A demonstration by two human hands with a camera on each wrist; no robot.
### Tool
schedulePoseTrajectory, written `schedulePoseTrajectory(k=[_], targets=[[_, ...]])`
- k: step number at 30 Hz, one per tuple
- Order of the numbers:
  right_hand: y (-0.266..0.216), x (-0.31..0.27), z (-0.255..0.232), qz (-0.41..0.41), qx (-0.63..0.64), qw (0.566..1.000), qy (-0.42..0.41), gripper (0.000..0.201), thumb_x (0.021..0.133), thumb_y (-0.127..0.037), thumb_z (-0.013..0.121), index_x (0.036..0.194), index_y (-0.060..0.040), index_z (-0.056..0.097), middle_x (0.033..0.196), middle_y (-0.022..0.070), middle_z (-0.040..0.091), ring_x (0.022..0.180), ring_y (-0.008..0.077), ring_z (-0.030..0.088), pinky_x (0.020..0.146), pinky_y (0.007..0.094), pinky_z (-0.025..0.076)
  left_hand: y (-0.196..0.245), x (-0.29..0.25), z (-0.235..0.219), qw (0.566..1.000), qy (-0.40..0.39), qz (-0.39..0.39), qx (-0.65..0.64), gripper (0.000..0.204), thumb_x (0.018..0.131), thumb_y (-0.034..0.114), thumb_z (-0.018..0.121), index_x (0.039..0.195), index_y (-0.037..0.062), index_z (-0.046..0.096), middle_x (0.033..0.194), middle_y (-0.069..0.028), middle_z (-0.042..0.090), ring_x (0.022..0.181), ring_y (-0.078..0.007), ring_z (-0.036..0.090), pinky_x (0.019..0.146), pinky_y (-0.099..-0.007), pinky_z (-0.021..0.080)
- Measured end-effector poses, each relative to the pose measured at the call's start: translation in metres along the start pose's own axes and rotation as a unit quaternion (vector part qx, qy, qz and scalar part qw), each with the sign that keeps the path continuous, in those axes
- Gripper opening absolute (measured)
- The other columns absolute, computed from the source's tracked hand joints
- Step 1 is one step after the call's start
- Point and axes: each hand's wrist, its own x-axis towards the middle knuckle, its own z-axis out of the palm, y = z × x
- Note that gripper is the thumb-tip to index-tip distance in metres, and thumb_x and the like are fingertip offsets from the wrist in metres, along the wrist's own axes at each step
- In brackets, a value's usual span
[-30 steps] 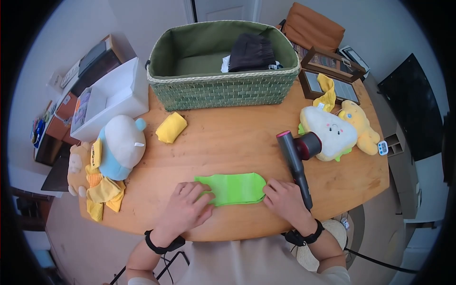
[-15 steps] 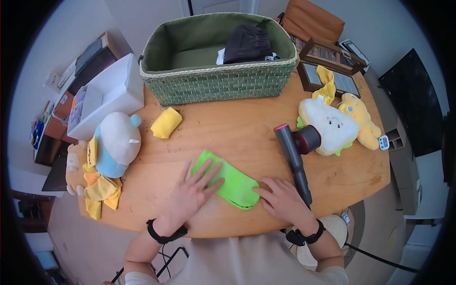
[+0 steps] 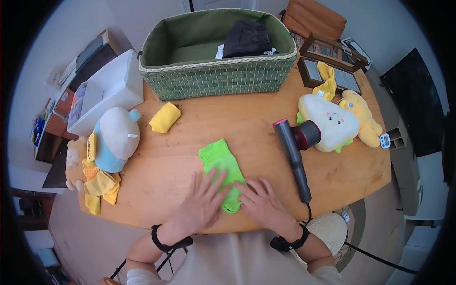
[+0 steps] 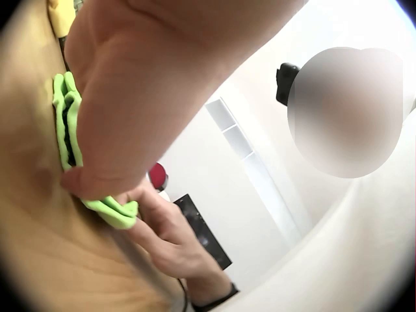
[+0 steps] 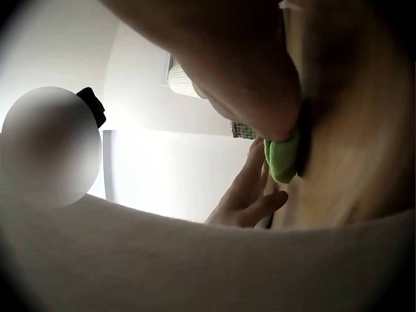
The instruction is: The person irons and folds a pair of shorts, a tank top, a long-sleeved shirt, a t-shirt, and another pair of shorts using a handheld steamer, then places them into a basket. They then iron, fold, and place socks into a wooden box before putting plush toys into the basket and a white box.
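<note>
A bright green sock (image 3: 223, 164) lies on the wooden table, its cuff pointing away and its rounded end near the front edge. My left hand (image 3: 202, 204) rests with spread fingers on its left side. My right hand (image 3: 263, 204) touches the right side near the rounded end, fingers fairly straight. In the left wrist view the green fabric (image 4: 117, 213) shows in layers under the left hand (image 4: 130, 97). In the right wrist view the fabric (image 5: 283, 159) shows below the right hand (image 5: 253, 84).
A green woven basket (image 3: 218, 80) with dark cloth stands at the back. A yellow bundle (image 3: 165, 118) lies before it. Plush toys (image 3: 116, 140) and a white box (image 3: 111, 97) are at left; a hair dryer (image 3: 295, 161), a sandwich plush (image 3: 327, 122) and a wooden case (image 3: 311, 78) at right.
The green sock has turned from lying sideways to pointing away from me, its cuff swinging to the back. Both hands have moved closer together, and the right hand has shifted left.
</note>
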Motion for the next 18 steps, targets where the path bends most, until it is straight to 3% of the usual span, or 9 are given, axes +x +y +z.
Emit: schedulePoseTrajectory(k=[2, 3, 4, 6, 7, 9, 11, 15, 18], targets=[[-0.003, -0.004, 0.000, 0.011, 0.012, 1.000, -0.015, 0.018, 0.088, -0.014, 0.070, 0.103, -0.0072, 0.064, 0.143, 0.0072, 0.055, 0.127, 0.0276, 0.052, 0.112, 0.0518, 0.036, 0.010, -0.011, -0.004, 0.986, -0.112, 0.077, -0.096, 0.069, 0.086, 0.023, 0.069, 0.149, 0.0096, 0.045, 0.164, -0.0160, 0.029, 0.153, -0.0363, 0.025, 0.120, -0.0674, 0.019], [-0.003, -0.006, 0.002, 0.012, 0.016, 1.000, -0.019, 0.018, 0.088, -0.014, 0.070, 0.103, -0.0072, 0.064, 0.143, 0.0072, 0.055, 0.127, 0.0276, 0.052, 0.112, 0.0518, 0.036, 0.013, -0.014, -0.004, 0.989, -0.084, 0.072, -0.097, 0.061, 0.086, 0.025, 0.072, 0.141, 0.0113, 0.053, 0.156, -0.0142, 0.040, 0.149, -0.0337, 0.034, 0.120, -0.0629, 0.024], [-0.002, -0.006, 0.005, 0.013, 0.048, 0.999, 0.000, 0.019, 0.087, -0.013, 0.072, 0.103, -0.0073, 0.063, 0.137, 0.0072, 0.059, 0.123, 0.0271, 0.054, 0.111, 0.0514, 0.036, 0.013, -0.015, 0.000, 0.989, -0.087, 0.070, -0.100, 0.061, 0.086, 0.025, 0.072, 0.141, 0.0113, 0.053, 0.156, -0.0142, 0.040, 0.149, -0.0337, 0.034, 0.120, -0.0629, 0.024], [-0.001, -0.006, 0.007, 0.014, 0.081, 0.996, 0.015, 0.020, 0.086, -0.011, 0.073, 0.103, -0.0075, 0.063, 0.131, 0.0073, 0.062, 0.120, 0.0265, 0.056, 0.110, 0.0510, 0.037, 0.012, -0.014, 0.008, 0.979, 0.010, 0.017, -0.202, 0.041, 0.085, 0.023, 0.074, 0.123, 0.0116, 0.065, 0.136, -0.0101, 0.056, 0.135, -0.0293, 0.048, 0.111, -0.0571, 0.036], [-0.001, -0.006, 0.007, 0.021, 0.106, 0.994, 0.012, 0.021, 0.085, -0.011, 0.074, 0.103, -0.0069, 0.063, 0.122, 0.0074, 0.065, 0.115, 0.0264, 0.059, 0.106, 0.0491, 0.040, 0.012, -0.014, 0.007, 0.979, 0.008, 0.013, -0.204, 0.041, 0.085, 0.023, 0.074, 0.123, 0.0116, 0.065, 0.136, -0.0101, 0.056, 0.135, -0.0293, 0.048, 0.111, -0.0571, 0.036], [-0.001, -0.005, 0.006, 0.025, 0.131, 0.991, 0.007, 0.022, 0.084, -0.010, 0.074, 0.103, -0.0063, 0.063, 0.113, 0.0075, 0.068, 0.109, 0.0263, 0.061, 0.102, 0.0472, 0.043, 0.010, -0.012, 0.001, 0.969, 0.031, -0.029, -0.243, 0.022, 0.087, 0.024, 0.073, 0.104, 0.0116, 0.069, 0.110, -0.0072, 0.067, 0.112, -0.0252, 0.061, 0.099, -0.0505, 0.043], [-0.002, -0.003, 0.006, 0.069, 0.189, 0.979, -0.003, 0.021, 0.085, -0.011, 0.074, 0.102, -0.0052, 0.064, 0.097, 0.0064, 0.067, 0.098, 0.0266, 0.064, 0.091, 0.0433, 0.048, 0.010, -0.011, -0.002, 0.968, 0.001, -0.045, -0.249, 0.018, 0.087, 0.024, 0.073, 0.098, 0.0099, 0.069, 0.101, -0.0073, 0.069, 0.100, -0.0266, 0.063, 0.092, -0.0487, 0.046], [-0.001, -0.002, 0.014, 0.109, 0.251, 0.962, 0.002, 0.021, 0.084, -0.011, 0.075, 0.102, -0.0057, 0.065, 0.102, 0.0082, 0.065, 0.095, 0.0288, 0.064, 0.084, 0.0416, 0.049, 0.008, -0.012, 0.008, 0.966, -0.024, -0.063, -0.251, 0.017, 0.087, 0.024, 0.073, 0.086, 0.0072, 0.069, 0.079, -0.0086, 0.069, 0.072, -0.0284, 0.066, 0.071, -0.0417, 0.054], [0.003, -0.003, 0.007, 0.018, 0.128, 0.991, 0.025, 0.024, 0.083, -0.015, 0.077, 0.104, -0.0077, 0.068, 0.108, 0.0079, 0.062, 0.098, 0.0275, 0.063, 0.087, 0.0415, 0.048, 0.012, -0.010, 0.007, 0.958, -0.018, -0.105, -0.266, 0.019, 0.087, 0.023, 0.073, 0.080, 0.0067, 0.067, 0.073, -0.0075, 0.067, 0.066, -0.0281, 0.067, 0.061, -0.0397, 0.054]])
